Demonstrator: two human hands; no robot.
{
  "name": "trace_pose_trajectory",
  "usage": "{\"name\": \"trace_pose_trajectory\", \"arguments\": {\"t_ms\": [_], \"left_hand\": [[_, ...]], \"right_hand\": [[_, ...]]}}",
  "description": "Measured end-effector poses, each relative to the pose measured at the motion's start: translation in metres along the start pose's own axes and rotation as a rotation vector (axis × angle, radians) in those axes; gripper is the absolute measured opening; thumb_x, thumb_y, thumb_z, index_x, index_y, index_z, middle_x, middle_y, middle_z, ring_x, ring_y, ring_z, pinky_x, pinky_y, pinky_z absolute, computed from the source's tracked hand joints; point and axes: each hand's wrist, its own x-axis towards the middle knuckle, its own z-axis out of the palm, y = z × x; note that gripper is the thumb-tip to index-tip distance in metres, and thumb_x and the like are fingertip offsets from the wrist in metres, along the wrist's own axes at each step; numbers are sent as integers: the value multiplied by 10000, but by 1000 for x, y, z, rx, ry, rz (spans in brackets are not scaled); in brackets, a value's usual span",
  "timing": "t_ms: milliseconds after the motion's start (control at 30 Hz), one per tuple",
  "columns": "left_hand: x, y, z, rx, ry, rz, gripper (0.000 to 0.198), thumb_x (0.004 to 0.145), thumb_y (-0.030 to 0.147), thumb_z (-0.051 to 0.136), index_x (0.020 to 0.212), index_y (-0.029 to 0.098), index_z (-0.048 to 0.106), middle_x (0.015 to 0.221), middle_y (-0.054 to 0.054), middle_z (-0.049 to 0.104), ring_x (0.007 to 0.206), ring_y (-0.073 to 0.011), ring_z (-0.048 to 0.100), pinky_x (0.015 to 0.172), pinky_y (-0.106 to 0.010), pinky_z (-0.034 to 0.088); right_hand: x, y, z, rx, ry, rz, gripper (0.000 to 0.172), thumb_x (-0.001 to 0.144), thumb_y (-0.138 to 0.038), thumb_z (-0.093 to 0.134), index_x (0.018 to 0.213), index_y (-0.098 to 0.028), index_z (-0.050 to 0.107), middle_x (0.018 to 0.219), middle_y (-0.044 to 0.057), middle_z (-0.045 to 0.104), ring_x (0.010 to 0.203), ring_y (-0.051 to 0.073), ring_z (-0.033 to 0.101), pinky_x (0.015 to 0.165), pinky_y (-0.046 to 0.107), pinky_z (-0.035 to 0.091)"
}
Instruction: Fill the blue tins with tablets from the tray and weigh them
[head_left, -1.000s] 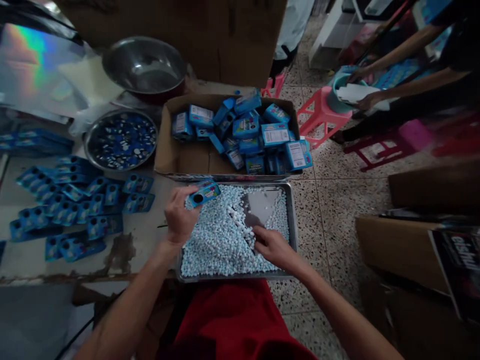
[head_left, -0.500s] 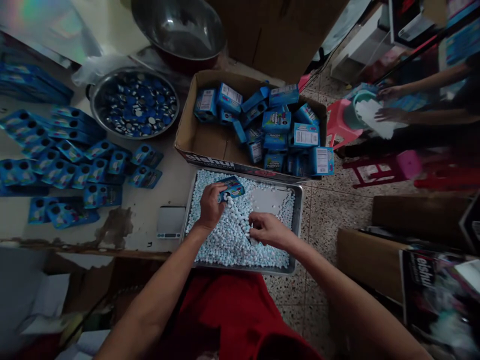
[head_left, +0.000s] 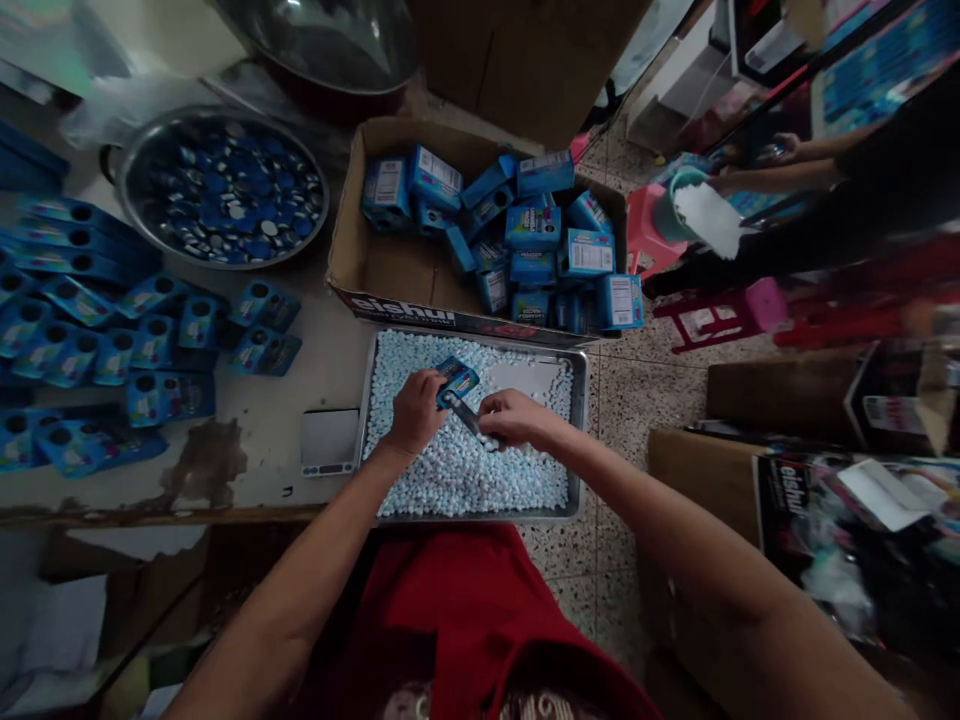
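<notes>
My left hand (head_left: 415, 408) is closed around a small blue printed box (head_left: 457, 378), which is tilted over a metal tray (head_left: 581, 440). Small white and pale-blue candies (head_left: 442, 480) cover most of the tray. My right hand (head_left: 514, 417) grips a narrow dark scoop (head_left: 463, 412); its tip is at the box's near end, where a few white candies show. The scoop's handle is hidden inside the fingers.
Beyond the tray, a cardboard carton (head_left: 382, 262) holds several blue boxes. Open blue boxes (head_left: 112, 350) stand at left, near a bowl of blue-and-silver discs (head_left: 225, 200). A small scale (head_left: 330, 440) touches the tray's side. Another person's arm (head_left: 787, 175) is at right.
The scoop, earlier low among the candies, now reaches up to the box's opening. Candies seen spilling between box and right hand are mostly gone. The whole view has shifted slightly.
</notes>
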Motion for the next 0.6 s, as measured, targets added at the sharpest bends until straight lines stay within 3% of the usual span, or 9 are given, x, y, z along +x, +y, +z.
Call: {"name": "trace_pose_trajectory", "arguments": {"t_ms": [100, 167, 233, 300, 367, 433, 500, 600], "left_hand": [[15, 1, -11, 100, -174, 148, 695, 767, 82, 627, 1416, 312, 534, 1425, -117, 565, 1249, -300, 584, 941, -395, 548], [30, 3, -21, 146, -326, 274, 783, 789, 47, 571, 1475, 414, 475, 1569, -63, 446, 1261, -292, 588, 882, -366, 560], [45, 8, -29, 169, -486, 390, 830, 776, 9, 540, 1475, 452, 474, 1623, -30, 383, 1229, -281, 612, 863, -347, 563], [57, 13, -34, 185, -621, 459, 841, 750, -15, 537, 1460, 435, 505, 1607, -43, 406, 1185, -275, 637, 855, -338, 566], [65, 18, -36, 206, -690, 441, 823, 734, -4, 570, 1451, 397, 523, 1571, -90, 436, 1098, -275, 673, 819, -337, 570], [69, 18, -39, 222, -703, 375, 840, 710, 30, 636, 1469, 362, 497, 1559, -137, 419, 987, -263, 700, 767, -327, 565], [71, 14, -45, 218, -701, 331, 895, 677, 27, 663, 1489, 346, 461, 1556, -155, 402, 932, -250, 704, 732, -307, 550], [73, 3, -59, 218, -713, 337, 833, 690, -15, 585, 1436, 350, 515, 1508, -123, 455, 956, -246, 696, 709, -285, 526]], "right_hand": [[-16, 9, -15, -66, -36, -44, 35, 710, -203, 598, 697, -170, 601, 501, -26, 557, 443, 103, 502, 452, 210, 350], [-33, 32, -27, -127, -60, -96, 40, 729, -203, 585, 742, -175, 610, 546, -22, 587, 487, 120, 542, 486, 218, 366], [-47, 66, -33, -275, 24, -121, 58, 755, -198, 584, 790, -178, 625, 622, -12, 629, 552, 130, 572, 527, 222, 364], [-51, 107, -31, -497, 215, -45, 85, 812, -198, 585, 862, -177, 650, 712, 19, 676, 634, 151, 606, 576, 234, 365], [-44, 145, -17, -673, 379, 112, 149, 888, -182, 549, 981, -165, 664, 797, 75, 715, 719, 189, 649, 630, 257, 389], [-28, 173, 4, -725, 437, 220, 248, 940, -129, 480, 1130, -138, 638, 889, 144, 738, 796, 226, 683, 692, 289, 428], [-8, 186, 28, -696, 429, 213, 335, 961, -80, 405, 1237, -112, 594, 981, 201, 735, 866, 252, 696, 757, 327, 460], [26, 182, 55, -612, 374, 80, 417, 959, -47, 338, 1309, -102, 559, 1128, 247, 701, 1020, 282, 674, 878, 377, 467]]}}
